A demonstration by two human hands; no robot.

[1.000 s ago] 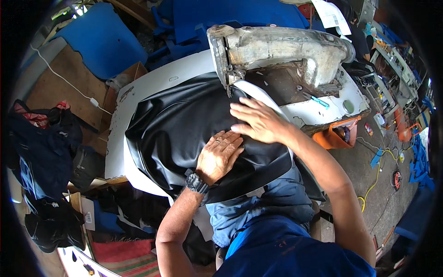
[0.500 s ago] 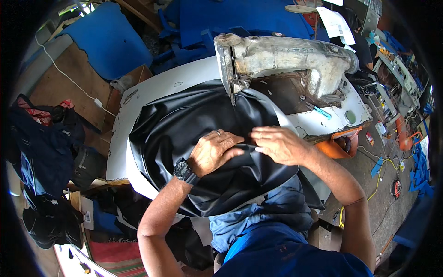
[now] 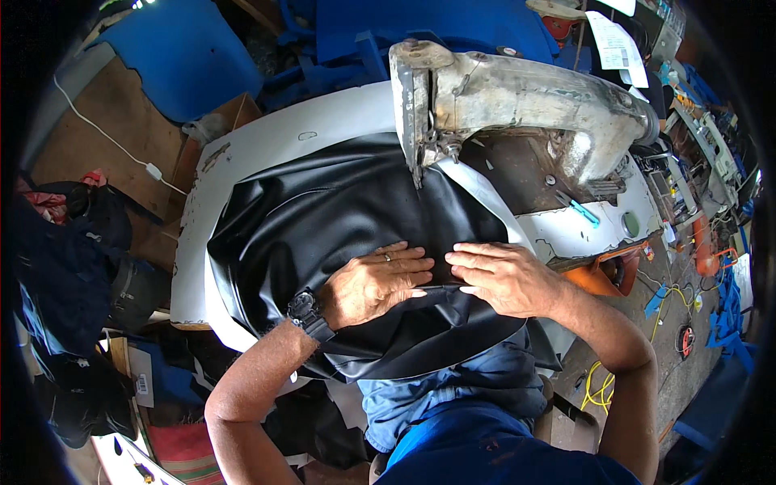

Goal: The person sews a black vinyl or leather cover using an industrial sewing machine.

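Note:
A large sheet of glossy black leather-like material (image 3: 323, 206) is spread in folds over the table edge and my lap. My left hand (image 3: 373, 284) rests on it with the fingers stretched flat and pointing right. Opposite it, my right hand (image 3: 509, 279) lies flat too, fingers pointing left, a small gap between the two sets of fingertips. Both thumbs sit along a raised crease in the material. Just beyond my hands, the material's far part reaches beneath the needle end of a worn, pale sewing machine (image 3: 525, 90).
The white sewing table (image 3: 267, 145) has chipped edges. Light-blue thread snips (image 3: 584, 212) and a round green object (image 3: 630, 224) lie at its right. An orange container (image 3: 596, 279) hangs below. Dark clothing (image 3: 61, 267) is piled at left; a yellow cord (image 3: 600, 392) lies on the floor.
My hands have spread from a close pinch-like pose to lying flat on the material, the left having moved slightly down. The view has shifted a little.

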